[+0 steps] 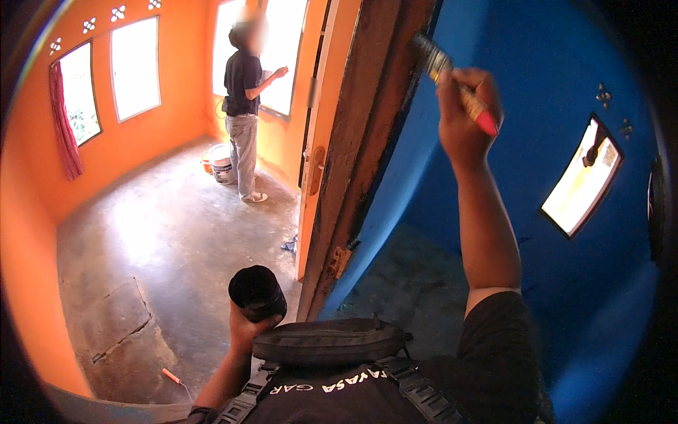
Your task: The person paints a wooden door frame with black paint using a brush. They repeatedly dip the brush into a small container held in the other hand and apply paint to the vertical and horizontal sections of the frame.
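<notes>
Raised at the upper right, my right hand [462, 116] grips a paintbrush [439, 63] with a wooden handle ending in pinkish red. Its dark bristles are at the edge of the brown door frame [367, 99], where it meets the blue wall [452, 184]. Whether they touch the wood I cannot tell for sure. Low in front of my chest, my left hand [244, 328] is wrapped round a dark, cup-like container [258, 290]. Its inside looks black, and I cannot make out what it holds.
An orange door [321, 155] stands beside the frame. Beyond it a person in a dark shirt [244, 92] stands by a window, with buckets [220, 164] at their feet. An orange-handled tool [171, 376] lies on the cracked concrete floor [176, 240]. A black pouch [332, 341] is strapped across my chest.
</notes>
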The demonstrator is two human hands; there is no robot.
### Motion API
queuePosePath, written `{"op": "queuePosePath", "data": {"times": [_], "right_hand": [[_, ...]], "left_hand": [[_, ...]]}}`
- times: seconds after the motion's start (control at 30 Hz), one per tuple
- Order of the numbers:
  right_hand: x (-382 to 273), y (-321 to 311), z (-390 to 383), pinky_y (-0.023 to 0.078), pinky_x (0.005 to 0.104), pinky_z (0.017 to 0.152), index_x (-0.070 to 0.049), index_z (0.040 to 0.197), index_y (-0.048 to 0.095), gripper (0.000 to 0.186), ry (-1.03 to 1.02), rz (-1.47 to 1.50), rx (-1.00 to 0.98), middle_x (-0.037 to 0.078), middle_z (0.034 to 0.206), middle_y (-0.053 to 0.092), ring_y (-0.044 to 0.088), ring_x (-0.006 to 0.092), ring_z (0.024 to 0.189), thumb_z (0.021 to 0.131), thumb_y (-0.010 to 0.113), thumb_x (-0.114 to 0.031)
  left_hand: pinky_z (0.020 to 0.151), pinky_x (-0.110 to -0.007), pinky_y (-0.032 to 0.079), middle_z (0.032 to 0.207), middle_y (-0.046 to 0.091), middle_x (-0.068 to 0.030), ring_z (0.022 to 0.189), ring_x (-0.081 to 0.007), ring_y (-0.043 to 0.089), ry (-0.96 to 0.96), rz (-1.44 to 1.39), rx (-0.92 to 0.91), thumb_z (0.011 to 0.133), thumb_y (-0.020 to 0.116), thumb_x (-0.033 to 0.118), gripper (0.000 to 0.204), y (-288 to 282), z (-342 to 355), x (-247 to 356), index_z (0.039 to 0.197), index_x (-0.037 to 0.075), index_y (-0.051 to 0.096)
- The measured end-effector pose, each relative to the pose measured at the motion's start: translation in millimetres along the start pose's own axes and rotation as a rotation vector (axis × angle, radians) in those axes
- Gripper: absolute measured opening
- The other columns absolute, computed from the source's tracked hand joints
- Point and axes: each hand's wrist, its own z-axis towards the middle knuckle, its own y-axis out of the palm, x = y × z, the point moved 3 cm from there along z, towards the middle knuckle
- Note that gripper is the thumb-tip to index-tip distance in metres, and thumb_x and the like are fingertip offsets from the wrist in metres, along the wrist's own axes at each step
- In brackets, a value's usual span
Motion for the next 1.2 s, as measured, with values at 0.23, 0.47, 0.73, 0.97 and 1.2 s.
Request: {"op": "queuePosePath", "data": {"times": [0.23, 0.47, 0.73, 0.97, 1.2], "right_hand": [[2, -50, -67, 0.051, 0.0313, 0.060, -0.006, 0.084, 0.057, 0.014, 0.455, 0.362, -0.271, 0.006, 0.078, 0.062, 0.061, 0.0168, 0.065, 0.086, 0.071, -0.006], [84, -22, 14, 0.052, 0.0341, 0.058, -0.006, 0.084, 0.060, 0.012, 0.272, 0.302, -0.156, 0.009, 0.073, 0.065, 0.066, 0.0195, 0.065, 0.088, 0.069, -0.014], [108, -20, 133, 0.049, 0.0347, 0.057, -0.002, 0.079, 0.058, 0.014, 0.085, 0.263, 0.276, 0.009, 0.066, 0.066, 0.064, 0.0199, 0.061, 0.087, 0.065, -0.011], [122, -11, 53, 0.051, 0.0343, 0.058, -0.007, 0.080, 0.059, 0.013, -0.055, 0.415, 0.201, 0.009, 0.074, 0.063, 0.064, 0.0231, 0.065, 0.083, 0.072, -0.008], [119, -54, -36, 0.051, 0.0315, 0.061, -0.007, 0.084, 0.060, 0.014, 0.247, 0.754, 0.022, 0.008, 0.077, 0.061, 0.061, 0.0190, 0.068, 0.082, 0.074, -0.007]], "left_hand": [[0.098, -0.041, 0.050, 0.125, 0.058, -0.0141, 0.114, -0.0273, 0.060, -0.017, 0.081, 0.051, 0.062, 0.086, 0.001, 0.090, 35, -1, 3, 0.138, 0.006, 0.039], [0.098, -0.042, 0.050, 0.126, 0.058, -0.0136, 0.113, -0.0270, 0.060, 0.075, 0.145, 0.078, 0.061, 0.088, 0.003, 0.090, 80, 6, 14, 0.138, 0.006, 0.040], [0.097, -0.041, 0.051, 0.125, 0.061, -0.0139, 0.110, -0.0260, 0.063, 0.104, 0.213, 0.191, 0.061, 0.089, 0.006, 0.090, 107, -10, 5, 0.136, 0.005, 0.041], [0.101, -0.042, 0.049, 0.126, 0.060, -0.0142, 0.114, -0.0271, 0.061, 0.141, 0.269, 0.362, 0.061, 0.089, 0.005, 0.090, 148, -13, 6, 0.137, 0.004, 0.040], [0.102, -0.043, 0.048, 0.127, 0.059, -0.0137, 0.116, -0.0280, 0.059, 0.148, 0.232, 0.326, 0.063, 0.086, 0.003, 0.086, 181, 5, 10, 0.137, 0.004, 0.042]]}}
